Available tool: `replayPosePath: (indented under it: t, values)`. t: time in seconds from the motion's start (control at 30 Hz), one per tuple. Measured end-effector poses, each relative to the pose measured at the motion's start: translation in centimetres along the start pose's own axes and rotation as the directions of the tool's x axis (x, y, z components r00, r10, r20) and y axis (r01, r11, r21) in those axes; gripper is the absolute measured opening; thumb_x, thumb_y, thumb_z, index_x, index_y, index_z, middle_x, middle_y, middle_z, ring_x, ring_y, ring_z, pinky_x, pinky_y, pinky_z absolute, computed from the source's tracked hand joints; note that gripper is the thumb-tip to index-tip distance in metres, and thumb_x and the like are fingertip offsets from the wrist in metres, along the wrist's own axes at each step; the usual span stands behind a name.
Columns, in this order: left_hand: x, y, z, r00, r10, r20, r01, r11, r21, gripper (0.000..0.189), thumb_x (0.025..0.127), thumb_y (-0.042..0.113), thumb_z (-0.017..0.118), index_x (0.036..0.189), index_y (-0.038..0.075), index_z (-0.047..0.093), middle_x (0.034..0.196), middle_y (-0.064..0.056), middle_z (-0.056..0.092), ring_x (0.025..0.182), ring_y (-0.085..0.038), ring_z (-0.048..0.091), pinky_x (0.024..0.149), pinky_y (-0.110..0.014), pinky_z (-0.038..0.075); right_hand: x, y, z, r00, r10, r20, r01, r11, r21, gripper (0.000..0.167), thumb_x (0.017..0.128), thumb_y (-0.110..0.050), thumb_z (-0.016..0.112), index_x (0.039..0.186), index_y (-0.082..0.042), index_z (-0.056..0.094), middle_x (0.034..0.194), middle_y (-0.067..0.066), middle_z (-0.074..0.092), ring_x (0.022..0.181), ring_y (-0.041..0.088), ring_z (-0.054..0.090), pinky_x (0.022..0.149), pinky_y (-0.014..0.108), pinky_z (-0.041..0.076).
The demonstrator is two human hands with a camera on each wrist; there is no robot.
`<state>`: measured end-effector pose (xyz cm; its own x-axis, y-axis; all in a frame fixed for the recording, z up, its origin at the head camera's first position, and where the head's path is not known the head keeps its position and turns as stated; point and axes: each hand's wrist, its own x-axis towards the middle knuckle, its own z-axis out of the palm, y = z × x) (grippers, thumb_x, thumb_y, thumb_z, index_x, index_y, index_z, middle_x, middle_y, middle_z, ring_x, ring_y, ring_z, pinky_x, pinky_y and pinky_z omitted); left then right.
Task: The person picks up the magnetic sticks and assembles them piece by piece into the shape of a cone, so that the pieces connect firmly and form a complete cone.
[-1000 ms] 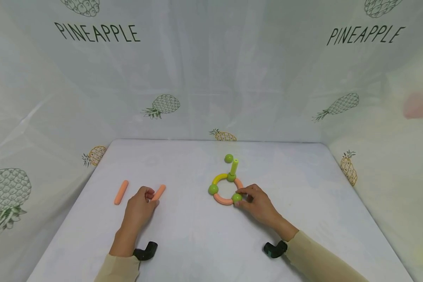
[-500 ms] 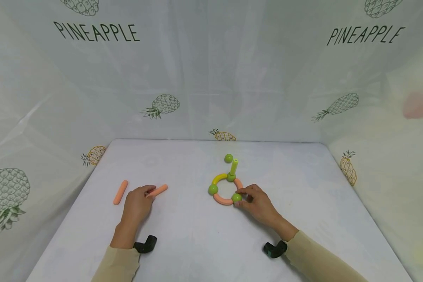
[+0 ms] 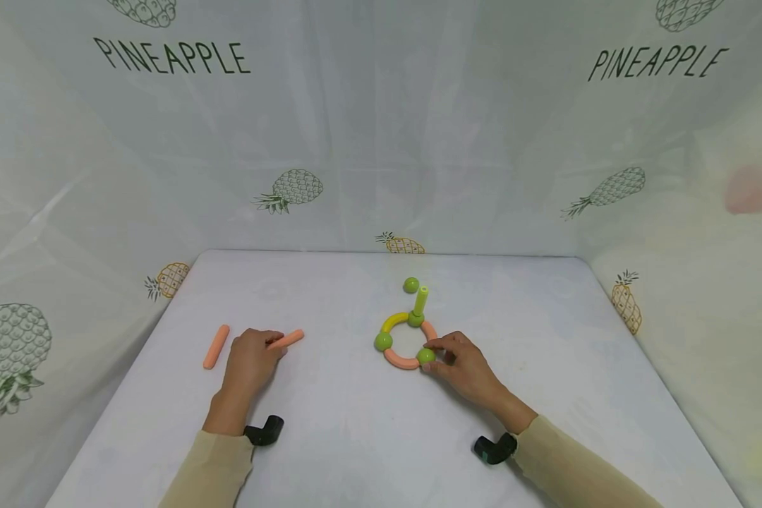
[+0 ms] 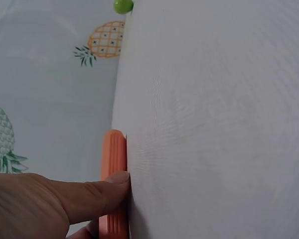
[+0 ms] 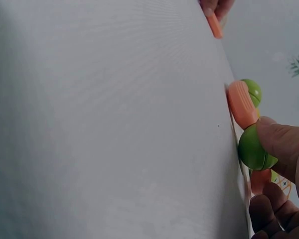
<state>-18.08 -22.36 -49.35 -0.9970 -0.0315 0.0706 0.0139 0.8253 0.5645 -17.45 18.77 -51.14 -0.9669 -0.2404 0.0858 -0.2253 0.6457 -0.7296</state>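
My left hand (image 3: 251,360) pinches a straight orange rod (image 3: 288,339) between thumb and fingers, low over the table; its free end points right. In the left wrist view the thumb presses along the grooved orange rod (image 4: 114,154). My right hand (image 3: 466,367) holds the near-right green ball (image 3: 426,355) of a ring on the table. The ring joins green balls with a yellow curved piece (image 3: 394,322) and orange curved pieces (image 3: 401,360). From its far ball (image 3: 416,319) a light green rod (image 3: 421,301) stands up. The right wrist view shows the thumb on the green ball (image 5: 253,148).
A loose green ball (image 3: 410,285) lies behind the ring. Another orange rod (image 3: 216,346) lies to the left of my left hand. The white table (image 3: 355,437) is bordered by a pineapple-print sheet (image 3: 381,141) at the back and sides.
My left hand has shifted slightly forward, and the orange rod in it has turned from a steep slant to a flatter one pointing right. The right hand and the ring have stayed still.
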Motion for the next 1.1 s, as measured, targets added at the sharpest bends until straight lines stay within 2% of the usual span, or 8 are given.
replayPosePath:
  t: [0.07,0.2,0.4,0.5,0.67,0.83,1.1]
  values:
    - [0.1,-0.1,0.0,1.0,0.012,-0.006,-0.012,1.0,-0.013,0.028,0.091,0.002,0.077,0.119,-0.001,0.078,0.114,-0.024,0.077,0.1,-0.04,0.072,0.082,-0.05,0.058,0.0,0.0,0.0,1.0,-0.004,0.0,0.004,1.0,0.001,0.035,0.088,-0.026,0.088,0.12,-0.018,0.078,0.107,0.0,0.06,0.094,0.015,0.054,0.081,0.028,0.047]
    - [0.2,-0.2,-0.1,1.0,-0.005,-0.018,0.005,0.999,-0.04,0.029,0.093,0.004,0.076,0.122,0.0,0.077,0.118,-0.025,0.074,0.107,-0.041,0.069,0.087,-0.053,0.057,0.0,0.1,0.0,1.0,-0.007,0.002,0.007,1.0,0.001,0.034,0.089,-0.027,0.087,0.121,-0.019,0.078,0.107,0.0,0.06,0.094,0.014,0.054,0.081,0.028,0.047]
    - [0.5,-0.4,0.2,0.995,-0.095,-0.02,0.092,0.989,-0.118,0.036,0.1,0.016,0.072,0.134,0.003,0.071,0.127,-0.022,0.07,0.114,-0.037,0.066,0.093,-0.053,0.055,0.1,0.1,0.0,1.0,-0.001,0.008,0.001,1.0,-0.006,0.035,0.089,-0.028,0.087,0.121,-0.02,0.077,0.107,0.0,0.059,0.094,0.014,0.053,0.081,0.028,0.046]
    - [0.6,-0.3,0.2,0.992,-0.121,-0.023,0.117,0.982,-0.145,0.038,0.102,0.019,0.071,0.137,0.005,0.07,0.13,-0.021,0.07,0.117,-0.036,0.065,0.095,-0.052,0.055,0.2,0.1,0.0,1.0,0.005,0.01,-0.004,1.0,-0.012,0.035,0.089,-0.028,0.087,0.122,-0.02,0.077,0.107,-0.001,0.059,0.094,0.014,0.052,0.081,0.028,0.046]
    - [0.7,-0.1,0.1,0.989,-0.135,-0.058,0.124,0.978,-0.166,0.036,0.102,0.022,0.072,0.134,0.006,0.072,0.131,-0.018,0.072,0.123,-0.038,0.065,0.1,-0.054,0.054,0.1,0.2,0.0,1.0,0.002,0.009,-0.002,1.0,-0.012,0.035,0.089,-0.029,0.087,0.122,-0.02,0.078,0.107,-0.001,0.06,0.094,0.013,0.052,0.081,0.028,0.046]
    - [0.8,0.2,0.0,0.984,-0.154,-0.094,0.132,0.971,-0.201,0.037,0.101,0.022,0.073,0.134,0.005,0.072,0.126,-0.018,0.075,0.122,-0.038,0.067,0.1,-0.054,0.055,0.0,0.2,-0.1,1.0,-0.003,0.009,0.003,1.0,-0.005,0.036,0.089,-0.028,0.087,0.122,-0.02,0.078,0.107,-0.002,0.06,0.093,0.014,0.052,0.08,0.027,0.045]
    - [1.3,0.3,0.3,0.979,-0.182,-0.092,0.151,0.949,-0.275,0.039,0.1,0.02,0.074,0.135,0.003,0.07,0.123,-0.018,0.076,0.12,-0.035,0.07,0.101,-0.052,0.055,0.1,0.3,0.0,1.0,-0.007,0.005,0.007,1.0,0.001,0.036,0.09,-0.027,0.086,0.124,-0.02,0.078,0.107,-0.001,0.061,0.093,0.014,0.052,0.08,0.027,0.045]
